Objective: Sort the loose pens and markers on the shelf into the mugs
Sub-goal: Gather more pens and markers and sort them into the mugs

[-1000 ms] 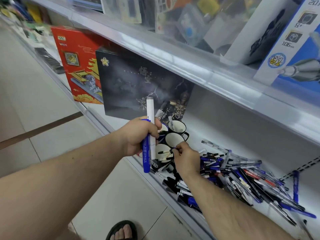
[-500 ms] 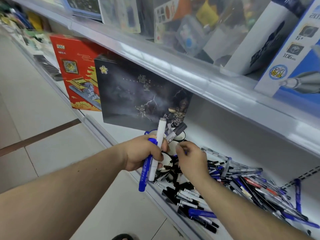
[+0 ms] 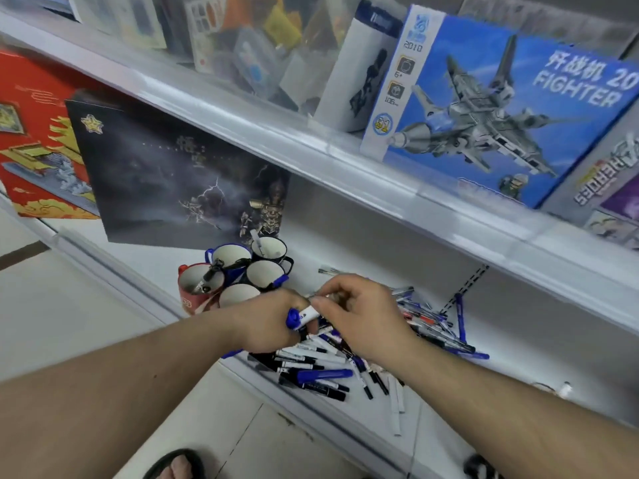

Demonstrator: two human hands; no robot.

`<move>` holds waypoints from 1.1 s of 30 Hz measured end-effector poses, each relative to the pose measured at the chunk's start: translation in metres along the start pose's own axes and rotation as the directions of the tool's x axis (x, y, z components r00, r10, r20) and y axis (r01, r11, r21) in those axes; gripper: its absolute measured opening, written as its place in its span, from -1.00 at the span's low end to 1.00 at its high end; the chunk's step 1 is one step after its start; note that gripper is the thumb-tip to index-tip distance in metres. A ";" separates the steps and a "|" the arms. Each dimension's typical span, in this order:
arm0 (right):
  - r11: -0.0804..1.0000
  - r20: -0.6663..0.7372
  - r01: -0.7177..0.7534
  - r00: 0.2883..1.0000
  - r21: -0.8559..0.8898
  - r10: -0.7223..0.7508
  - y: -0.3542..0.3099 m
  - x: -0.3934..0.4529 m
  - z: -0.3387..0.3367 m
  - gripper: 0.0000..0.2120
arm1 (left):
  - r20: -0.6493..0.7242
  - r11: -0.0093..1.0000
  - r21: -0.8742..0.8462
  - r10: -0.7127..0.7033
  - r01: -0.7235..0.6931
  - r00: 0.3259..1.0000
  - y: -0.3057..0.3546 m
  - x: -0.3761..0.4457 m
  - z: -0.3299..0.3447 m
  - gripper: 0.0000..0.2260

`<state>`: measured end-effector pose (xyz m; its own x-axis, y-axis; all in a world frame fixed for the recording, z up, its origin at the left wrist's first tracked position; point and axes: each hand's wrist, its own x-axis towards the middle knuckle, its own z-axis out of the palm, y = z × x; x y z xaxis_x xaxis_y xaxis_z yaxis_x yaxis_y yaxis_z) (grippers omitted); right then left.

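Over the pen pile (image 3: 363,361) on the shelf (image 3: 432,426), the left hand (image 3: 266,323) grips a blue-capped marker (image 3: 302,316); the right hand (image 3: 359,316) pinches its white end. The mugs (image 3: 238,271) stand just left.

One head-worn camera looked forward and down from close above the shelf (image 3: 432,340), along both forearms toward the mugs (image 3: 242,267).
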<state>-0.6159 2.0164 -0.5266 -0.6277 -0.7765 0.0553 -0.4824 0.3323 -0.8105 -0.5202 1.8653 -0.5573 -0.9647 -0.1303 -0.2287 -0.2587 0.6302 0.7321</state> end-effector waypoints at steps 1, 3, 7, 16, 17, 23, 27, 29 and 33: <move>0.999 -0.016 0.005 1.000 -0.046 -0.005 0.004 -0.005 -0.009 -0.95 | 0.009 1.000 -0.026 0.010 -0.010 1.000 0.006 0.004 0.007 -0.74; 0.989 -0.069 0.000 0.998 -0.146 -0.010 0.013 -0.016 -0.030 -0.89 | 0.043 0.998 -0.068 0.020 -0.017 0.999 0.017 0.012 0.021 -0.70; 0.985 -0.165 -0.131 0.980 -0.114 0.111 0.040 -0.038 -0.084 -0.86 | 0.079 0.994 -0.104 -0.014 0.022 0.997 0.046 0.036 0.051 -0.82; 0.900 -0.618 -0.370 0.658 0.233 0.430 0.126 -0.096 -0.212 -0.74 | 0.012 0.948 -0.317 -0.037 0.039 0.999 0.103 0.086 0.115 -0.53; 0.890 -0.667 -0.409 0.608 0.202 0.431 0.138 -0.104 -0.224 -0.76 | 0.016 0.945 -0.324 -0.039 0.042 0.999 0.109 0.091 0.122 -0.53; 0.783 -0.766 -0.614 0.550 -0.102 0.332 0.184 -0.137 -0.266 -0.86 | 0.097 0.925 -0.381 0.033 0.006 0.995 0.138 0.108 0.158 -0.52; 0.733 -0.803 -0.653 0.532 -0.188 0.269 0.207 -0.143 -0.271 -0.82 | 0.127 0.923 -0.386 0.035 0.017 0.991 0.141 0.118 0.169 -0.52; 0.695 -0.820 -0.680 0.522 -0.232 0.237 0.219 -0.142 -0.271 -0.82 | 0.129 0.924 -0.381 0.033 0.019 0.991 0.140 0.122 0.172 -0.51; 0.622 -0.850 -0.740 0.479 -0.257 0.219 0.240 -0.136 -0.272 -0.80 | 0.115 0.945 -0.327 0.049 -0.008 0.992 0.130 0.130 0.178 -0.50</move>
<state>-0.8127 2.3468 -0.5701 -0.9257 0.1558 0.3447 0.0075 0.9187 -0.3950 -0.6707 2.0667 -0.6056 -0.9641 -0.0102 -0.2652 -0.2522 0.3465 0.9035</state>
